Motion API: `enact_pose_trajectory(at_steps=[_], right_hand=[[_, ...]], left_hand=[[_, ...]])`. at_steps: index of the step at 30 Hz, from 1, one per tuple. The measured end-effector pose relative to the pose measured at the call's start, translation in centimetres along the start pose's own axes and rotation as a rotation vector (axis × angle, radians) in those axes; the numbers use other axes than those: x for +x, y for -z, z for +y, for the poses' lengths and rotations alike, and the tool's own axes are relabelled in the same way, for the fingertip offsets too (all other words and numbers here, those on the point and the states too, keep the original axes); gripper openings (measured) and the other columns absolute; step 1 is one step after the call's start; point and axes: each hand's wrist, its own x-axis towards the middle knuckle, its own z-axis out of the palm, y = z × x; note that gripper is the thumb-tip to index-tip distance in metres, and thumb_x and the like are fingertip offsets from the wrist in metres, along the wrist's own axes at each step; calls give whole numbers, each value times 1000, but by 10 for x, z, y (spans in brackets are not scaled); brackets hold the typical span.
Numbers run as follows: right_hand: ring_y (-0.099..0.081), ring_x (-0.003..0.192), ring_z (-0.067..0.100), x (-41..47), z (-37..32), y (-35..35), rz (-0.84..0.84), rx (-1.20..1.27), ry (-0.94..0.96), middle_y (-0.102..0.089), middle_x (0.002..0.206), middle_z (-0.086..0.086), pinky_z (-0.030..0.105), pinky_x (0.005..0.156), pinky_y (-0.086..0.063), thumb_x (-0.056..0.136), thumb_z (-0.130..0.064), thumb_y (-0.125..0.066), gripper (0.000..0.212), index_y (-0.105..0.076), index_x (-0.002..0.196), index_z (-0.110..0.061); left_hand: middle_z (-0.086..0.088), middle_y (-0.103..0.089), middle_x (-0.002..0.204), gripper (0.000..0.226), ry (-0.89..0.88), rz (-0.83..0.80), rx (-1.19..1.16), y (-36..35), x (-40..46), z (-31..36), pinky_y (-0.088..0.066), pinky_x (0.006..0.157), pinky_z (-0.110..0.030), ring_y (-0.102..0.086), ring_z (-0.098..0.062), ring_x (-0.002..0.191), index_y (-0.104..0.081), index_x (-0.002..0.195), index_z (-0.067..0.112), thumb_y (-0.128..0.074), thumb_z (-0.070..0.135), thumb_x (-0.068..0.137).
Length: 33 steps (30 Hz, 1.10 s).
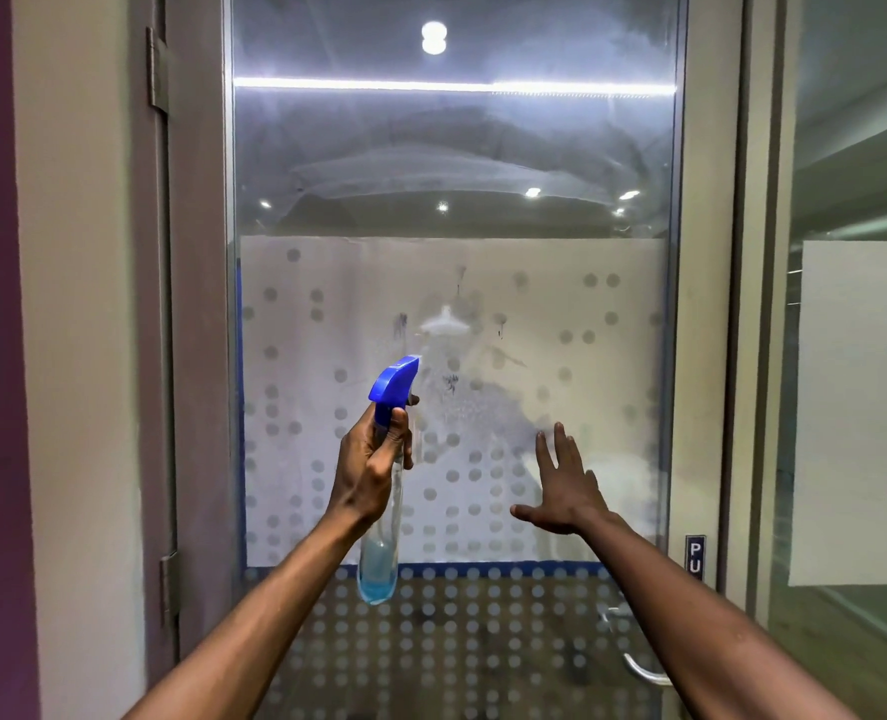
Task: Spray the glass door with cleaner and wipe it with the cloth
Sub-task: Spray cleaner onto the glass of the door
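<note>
The glass door (452, 163) fills the middle of the view, with a frosted dotted band across its middle and smeared streaks higher up. My left hand (371, 467) grips a clear spray bottle (381, 553) with a blue trigger head and a little blue liquid at its bottom; the nozzle points at the glass. A wet mist patch (475, 407) with small dark marks spreads on the frosted band just right of the nozzle. My right hand (566, 491) is flat with fingers spread, at or near the glass below the wet patch. No cloth is in view.
A grey door frame with hinges (158, 70) runs down the left, beside a cream and purple wall. A metal handle (644, 667) and a "PU" sign (695, 558) sit at the lower right. Another glass panel with a white sheet (857, 407) stands at the right.
</note>
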Motion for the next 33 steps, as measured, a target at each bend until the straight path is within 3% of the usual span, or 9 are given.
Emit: enact_pose_trajectory(at_steps=[7, 12, 16, 18, 21, 24, 28, 30, 33], right_hand=[[11, 161, 23, -36, -27, -56, 116, 296, 59, 24, 171, 2, 44, 130, -18, 84, -68, -68, 121, 14, 163, -27], [-16, 160, 18, -90, -62, -103, 178, 672, -30, -13, 173, -2, 37, 126, -23, 83, -62, -74, 105, -14, 164, -29], [-49, 141, 11, -132, -83, -130, 130, 1017, -100, -48, 157, -4, 33, 116, -43, 83, -47, -82, 83, -41, 154, -32], [-59, 132, 11, -149, -93, -141, 129, 1156, -110, -59, 149, 1, 40, 112, -51, 86, -33, -82, 67, -51, 145, -33], [-67, 122, 14, -170, -102, -150, 143, 1240, -94, -69, 134, 3, 36, 106, -55, 89, -19, -79, 48, -59, 128, -38], [-70, 119, 13, -193, -107, -152, 140, 1224, -59, -73, 128, -2, 38, 104, -57, 85, -28, -82, 53, -60, 133, -33], [-65, 125, 8, -221, -110, -155, 151, 1138, -39, -67, 139, -8, 34, 108, -54, 77, -42, -78, 77, -51, 147, -23], [-65, 125, 8, -232, -105, -158, 194, 1125, -92, -65, 140, -7, 34, 109, -53, 76, -37, -76, 80, -47, 149, -22], [-65, 124, 8, -255, -95, -169, 248, 1101, -184, -67, 136, -10, 34, 109, -53, 77, -25, -75, 71, -49, 143, -29]], left_hand=[[-12, -53, 68, 60, 69, 54, -40, 16, -36, -27, -56, 70, -35, -57, -21, 66, -65, 120, 35, -47, 83, 88], [-8, -55, 68, 67, 176, 73, -101, 16, -80, -51, -55, 65, -29, -57, -20, 64, -65, 121, 32, -53, 86, 82], [-11, -54, 66, 75, 271, 85, -203, 8, -111, -62, -53, 63, -28, -55, -23, 61, -66, 121, 21, -54, 84, 83], [-10, -53, 66, 78, 314, 64, -246, 3, -125, -65, -51, 63, -28, -53, -22, 61, -66, 123, 17, -52, 84, 84], [-11, -53, 71, 73, 380, -2, -306, -6, -145, -70, -47, 68, -36, -51, -24, 66, -62, 129, 10, -49, 71, 90], [-16, -54, 82, 56, 418, -52, -343, -15, -161, -69, -41, 74, -44, -49, -28, 74, -58, 133, 2, -47, 42, 96], [-2, -61, 104, 43, 415, -166, -346, -28, -179, -59, -47, 82, -29, -55, -19, 88, -55, 129, 14, -48, 25, 89], [-1, -57, 106, 44, 424, -259, -366, -33, -188, -55, -47, 86, -27, -51, -23, 94, -52, 127, 17, -53, 34, 86], [0, -56, 118, 72, 457, -377, -362, -43, -209, -55, -46, 97, -19, -55, -10, 106, -50, 134, 21, -54, 74, 86]])
